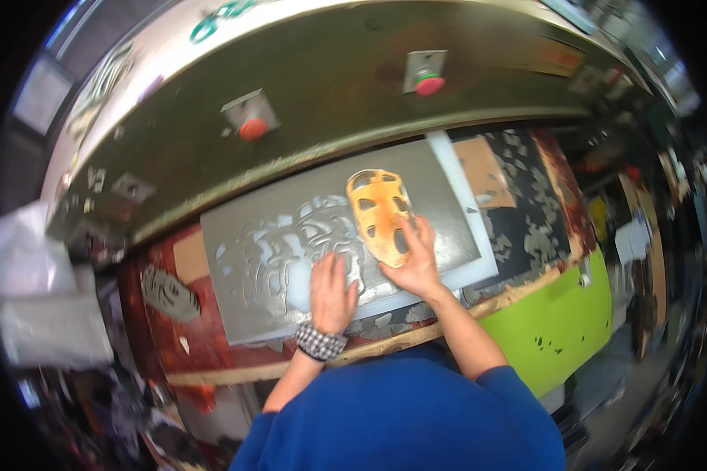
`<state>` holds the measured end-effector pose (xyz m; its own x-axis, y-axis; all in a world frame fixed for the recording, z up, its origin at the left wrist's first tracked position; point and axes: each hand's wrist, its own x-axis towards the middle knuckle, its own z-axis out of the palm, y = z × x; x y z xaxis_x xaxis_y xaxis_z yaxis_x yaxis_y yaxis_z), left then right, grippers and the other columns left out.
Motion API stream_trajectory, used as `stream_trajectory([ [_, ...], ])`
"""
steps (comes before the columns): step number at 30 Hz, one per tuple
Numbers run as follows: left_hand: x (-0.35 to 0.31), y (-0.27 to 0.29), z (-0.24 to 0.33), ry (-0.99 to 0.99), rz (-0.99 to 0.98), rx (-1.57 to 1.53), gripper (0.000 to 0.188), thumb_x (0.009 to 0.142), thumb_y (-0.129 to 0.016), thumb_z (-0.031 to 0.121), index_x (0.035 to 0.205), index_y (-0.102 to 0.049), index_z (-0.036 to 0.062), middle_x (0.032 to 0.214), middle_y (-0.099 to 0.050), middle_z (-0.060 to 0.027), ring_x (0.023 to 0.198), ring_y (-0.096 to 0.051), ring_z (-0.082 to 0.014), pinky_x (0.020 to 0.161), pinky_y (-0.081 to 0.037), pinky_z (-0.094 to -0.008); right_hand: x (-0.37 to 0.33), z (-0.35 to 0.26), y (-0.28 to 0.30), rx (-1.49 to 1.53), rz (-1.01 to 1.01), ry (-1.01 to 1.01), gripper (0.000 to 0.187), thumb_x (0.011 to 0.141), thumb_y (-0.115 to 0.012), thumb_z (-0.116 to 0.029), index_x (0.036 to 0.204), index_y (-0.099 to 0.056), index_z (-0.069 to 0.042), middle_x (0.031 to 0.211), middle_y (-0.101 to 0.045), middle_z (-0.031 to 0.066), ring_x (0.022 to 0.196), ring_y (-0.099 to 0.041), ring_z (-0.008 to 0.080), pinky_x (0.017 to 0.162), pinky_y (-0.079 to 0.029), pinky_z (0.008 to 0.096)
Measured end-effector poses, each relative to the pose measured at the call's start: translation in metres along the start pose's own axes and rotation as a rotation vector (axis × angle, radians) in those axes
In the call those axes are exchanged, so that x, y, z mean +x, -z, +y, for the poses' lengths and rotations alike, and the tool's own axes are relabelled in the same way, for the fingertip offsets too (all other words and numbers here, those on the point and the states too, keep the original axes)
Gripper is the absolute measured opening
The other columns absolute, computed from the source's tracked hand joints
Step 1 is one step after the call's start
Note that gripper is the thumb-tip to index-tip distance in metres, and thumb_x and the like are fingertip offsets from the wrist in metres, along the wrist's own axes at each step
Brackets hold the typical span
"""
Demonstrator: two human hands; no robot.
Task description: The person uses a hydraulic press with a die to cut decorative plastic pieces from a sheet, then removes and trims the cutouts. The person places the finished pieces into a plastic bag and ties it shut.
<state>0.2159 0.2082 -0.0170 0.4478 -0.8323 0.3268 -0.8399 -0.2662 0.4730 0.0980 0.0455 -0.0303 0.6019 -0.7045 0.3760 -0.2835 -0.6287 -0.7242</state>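
Observation:
A yellow-orange cutting die (383, 206), shaped like a shoe piece with several openings, stands on a dark grey sheet (291, 184). My right hand (418, 263) grips the die's near right end, thumb at its tip and fingers along its side. On the sheet's left half, several curved cut-outs show pale board beneath. My left hand (334, 292) lies flat among these cuts with its fingers stretched out, left of the die. A checked band is around that wrist. Under the sheet, a pale blue-white board (479, 243) shows along the right and near edges.
Beyond the sheet, a green machine beam (330, 86) carries a red button (254, 128) and a pink button (430, 82). A stack of grey cut pieces (170, 293) lies on the red table at left. Grey scraps (540, 242) litter the right. A lime-green chair (562, 326) stands near right.

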Motion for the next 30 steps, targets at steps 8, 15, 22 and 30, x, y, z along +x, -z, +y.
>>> stream_trajectory([
  [8, -0.024, 0.000, 0.027, -0.002, -0.313, 0.139, 0.050, 0.083, -0.067, 0.017, 0.131, -0.053, 0.0157, 0.138, -0.043, -0.0194, 0.136, -0.033, -0.0380, 0.109, -0.022, -0.0630, -0.015, 0.000, 0.075, 1.241, -0.075, -0.686, 0.091, 0.076, -0.071, 0.004, 0.149, -0.018, -0.003, 0.132, -0.050, 0.0207, 0.120, -0.052, 0.0238, 0.100, -0.044, 0.0355],
  [15, 0.031, -0.012, 0.086, 0.109, -0.010, -0.236, 0.055, 0.085, -0.066, 0.024, 0.129, -0.048, -0.0022, 0.087, -0.065, -0.0122, 0.080, -0.063, -0.0301, 0.071, -0.050, -0.0374, -0.058, -0.007, 0.088, 1.338, -0.035, -0.711, 0.089, 0.080, -0.068, 0.001, 0.151, -0.013, -0.005, 0.133, -0.048, 0.0218, 0.122, -0.050, 0.0250, 0.106, -0.038, 0.0356],
  [22, 0.024, -0.021, 0.102, 0.107, -0.323, -0.299, 0.036, 0.092, -0.057, 0.013, 0.126, -0.052, 0.0022, 0.055, -0.060, -0.0107, 0.045, -0.060, -0.0273, 0.047, -0.053, -0.0364, -0.038, 0.030, 0.116, 1.794, 0.101, -0.739, 0.067, 0.085, -0.061, -0.005, 0.143, -0.031, 0.002, 0.133, -0.051, 0.0191, 0.127, -0.047, 0.0311, 0.116, -0.026, 0.0516],
  [30, -0.014, 0.075, 0.099, 0.240, -0.601, -0.664, 0.036, 0.094, -0.048, 0.006, 0.130, -0.054, 0.0110, 0.067, -0.067, -0.0095, 0.060, -0.069, -0.0169, 0.057, -0.057, -0.0304, -0.041, 0.038, 0.136, 1.381, 0.144, -0.499, 0.068, 0.084, -0.065, -0.011, 0.137, -0.033, 0.017, 0.135, -0.047, 0.0240, 0.129, -0.046, 0.0311, 0.118, -0.026, 0.0466],
])
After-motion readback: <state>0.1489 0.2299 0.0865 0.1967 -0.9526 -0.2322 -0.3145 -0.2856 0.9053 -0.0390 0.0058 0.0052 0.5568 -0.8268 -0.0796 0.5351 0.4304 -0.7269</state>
